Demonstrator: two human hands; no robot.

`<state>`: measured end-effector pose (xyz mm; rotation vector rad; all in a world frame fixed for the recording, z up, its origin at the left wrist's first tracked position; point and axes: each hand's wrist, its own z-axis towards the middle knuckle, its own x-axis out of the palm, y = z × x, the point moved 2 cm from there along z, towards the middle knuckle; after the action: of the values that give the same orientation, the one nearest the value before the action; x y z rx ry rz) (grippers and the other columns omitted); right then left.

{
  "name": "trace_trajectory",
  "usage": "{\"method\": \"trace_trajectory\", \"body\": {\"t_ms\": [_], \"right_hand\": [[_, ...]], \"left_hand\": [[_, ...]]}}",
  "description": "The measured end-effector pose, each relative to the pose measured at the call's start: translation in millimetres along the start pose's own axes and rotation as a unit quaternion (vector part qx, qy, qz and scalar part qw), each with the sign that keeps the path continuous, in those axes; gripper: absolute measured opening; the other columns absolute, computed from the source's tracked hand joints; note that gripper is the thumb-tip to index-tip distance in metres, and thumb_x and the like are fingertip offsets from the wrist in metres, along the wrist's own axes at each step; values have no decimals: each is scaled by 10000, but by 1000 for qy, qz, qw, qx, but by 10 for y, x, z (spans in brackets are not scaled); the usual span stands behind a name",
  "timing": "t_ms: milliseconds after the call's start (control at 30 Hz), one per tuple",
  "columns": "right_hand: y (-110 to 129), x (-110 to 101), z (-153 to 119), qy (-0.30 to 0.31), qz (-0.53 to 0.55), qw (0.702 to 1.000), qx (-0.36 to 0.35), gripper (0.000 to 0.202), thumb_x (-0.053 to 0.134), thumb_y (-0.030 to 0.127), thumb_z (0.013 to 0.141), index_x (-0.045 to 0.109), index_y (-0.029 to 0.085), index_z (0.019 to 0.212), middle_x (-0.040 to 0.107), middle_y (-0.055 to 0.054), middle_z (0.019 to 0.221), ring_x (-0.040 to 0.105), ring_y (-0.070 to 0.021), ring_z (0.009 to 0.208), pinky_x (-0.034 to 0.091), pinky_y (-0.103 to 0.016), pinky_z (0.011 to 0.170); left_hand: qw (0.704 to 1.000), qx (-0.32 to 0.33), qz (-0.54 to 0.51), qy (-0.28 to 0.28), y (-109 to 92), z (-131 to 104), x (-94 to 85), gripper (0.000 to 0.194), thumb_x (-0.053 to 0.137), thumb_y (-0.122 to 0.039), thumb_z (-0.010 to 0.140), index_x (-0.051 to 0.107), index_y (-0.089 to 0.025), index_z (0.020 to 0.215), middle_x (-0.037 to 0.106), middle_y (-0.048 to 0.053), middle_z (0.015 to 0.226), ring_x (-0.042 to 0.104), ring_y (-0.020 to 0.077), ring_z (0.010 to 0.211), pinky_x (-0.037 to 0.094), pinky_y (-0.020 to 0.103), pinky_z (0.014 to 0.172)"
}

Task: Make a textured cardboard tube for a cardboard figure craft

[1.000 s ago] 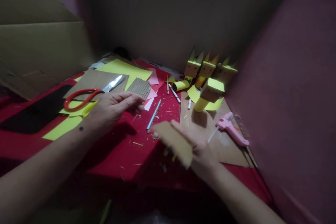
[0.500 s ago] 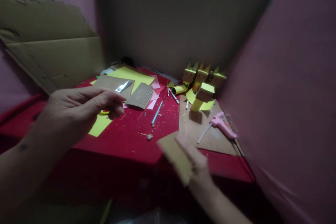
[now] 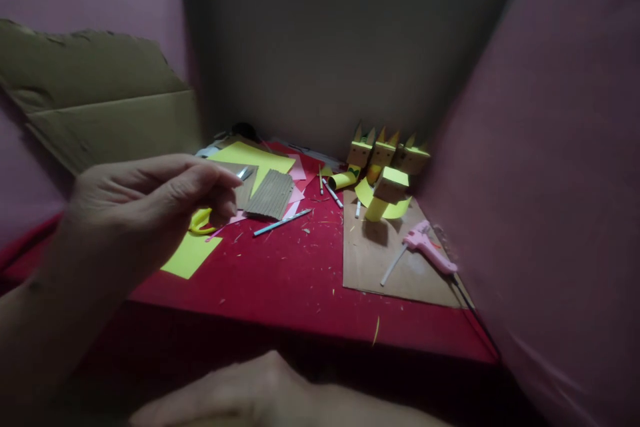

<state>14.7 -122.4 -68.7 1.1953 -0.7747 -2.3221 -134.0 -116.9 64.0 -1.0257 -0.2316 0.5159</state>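
Observation:
My left hand (image 3: 165,207) hovers over the left part of the red-covered table, thumb and fingertips pinched together. Whatever they pinch is hidden or too small to name. Behind it lie scissors with a yellow handle (image 3: 201,221), partly covered by the hand. At the bottom edge, below the table's front, my right hand (image 3: 255,390) is curled with its back toward me. A thin tan bit of the piece of cardboard (image 3: 227,419) shows beneath it; most is out of frame. A light blue pencil (image 3: 283,222) rests on the cloth beside corrugated cardboard (image 3: 271,195).
A pink glue gun (image 3: 430,247) lies on a brown board (image 3: 400,280) at the right. Behind it stand several box-headed paper figures, the nearest a yellow-topped figure (image 3: 391,187). Yellow paper (image 3: 193,257) lies front left. A large cardboard sheet (image 3: 110,120) leans on the left wall.
My right hand has swept from the table's front edge down and left with the cardboard piece. The blue pencil has turned and shifted left, and scraps have left the cloth. My left hand stays pinched.

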Motion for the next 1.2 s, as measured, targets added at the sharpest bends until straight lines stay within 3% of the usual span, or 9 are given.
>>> {"method": "trace_trajectory", "body": {"t_ms": [33, 67, 267, 467, 567, 733, 900, 1067, 1200], "right_hand": [[70, -25, -18, 9, 76, 995, -57, 521, 658, 390, 805, 558, 320, 1311, 646, 20, 1261, 616, -179, 1146, 441, -217, 1009], [104, -117, -38, -68, 144, 984, -80, 567, 701, 423, 758, 577, 295, 1296, 665, -11, 1235, 642, -204, 1103, 459, -247, 1001], [-282, -909, -103, -375, 263, 867, 194, 251, 692, 256, 792, 703, 241, 1042, 726, -32, 1080, 674, -209, 1007, 520, -379, 946], [-758, -1328, 80, -455, 438, 723, 280, 374, 782, 148, 563, 668, 151, 919, 747, -41, 828, 700, -209, 747, 577, -350, 769], [-843, -1354, 195, -446, 456, 718, 278, 418, 785, 141, 520, 643, 165, 913, 743, -39, 811, 704, -227, 762, 582, -361, 745], [-953, -1389, 259, -441, 454, 731, 255, 364, 806, 239, 571, 628, 175, 882, 737, -56, 809, 694, -275, 898, 582, -418, 769], [-1010, -1427, 212, -475, 456, 719, 222, 317, 803, 244, 584, 645, 179, 852, 737, -55, 818, 674, -278, 970, 564, -443, 833], [-990, -1439, 170, -483, 483, 688, 245, 326, 822, 247, 581, 664, 157, 852, 739, -57, 793, 694, -280, 902, 554, -459, 844], [-995, -1457, 139, -511, 455, 686, 250, 283, 820, 248, 601, 675, 151, 824, 735, -49, 743, 701, -275, 875, 541, -468, 866]], "left_hand": [[1000, 2, 6, -14, -11, 17, -4, 138, 617, -195, 804, 725, -170, 721, 640, -36, 549, 555, 86, 514, 438, 204, 520], [1000, 2, 14, -20, -14, 37, -10, 151, 602, -192, 816, 720, -171, 726, 631, -41, 545, 554, 83, 516, 429, 200, 516], [984, -48, 101, 136, 372, 242, 67, 163, 633, -286, 810, 707, -152, 754, 666, -6, 626, 551, 83, 560, 413, 198, 524], [926, -178, 19, 331, 887, 313, 571, 384, 649, -435, 791, 623, -182, 1079, 705, 47, 908, 635, 147, 728, 483, 258, 644], [878, -243, -49, 409, 1000, 243, 882, 332, 690, -421, 730, 671, -120, 870, 674, 42, 734, 579, 128, 580, 451, 253, 555], [860, -301, -85, 403, 1175, 198, 1168, 227, 703, -317, 636, 647, -114, 720, 645, 28, 618, 574, 132, 531, 437, 250, 527], [869, -282, -47, 403, 1214, 263, 1201, 180, 677, -293, 688, 625, -121, 693, 597, -17, 553, 521, 86, 471, 379, 195, 455], [819, -278, -61, 497, 1235, 255, 1151, 224, 635, -357, 762, 594, -139, 734, 650, 7, 620, 612, 119, 514, 487, 222, 491], [808, -309, -71, 496, 1337, 173, 1100, 194, 637, -332, 762, 574, -149, 757, 679, 22, 668, 613, 110, 513, 496, 211, 469]]}}
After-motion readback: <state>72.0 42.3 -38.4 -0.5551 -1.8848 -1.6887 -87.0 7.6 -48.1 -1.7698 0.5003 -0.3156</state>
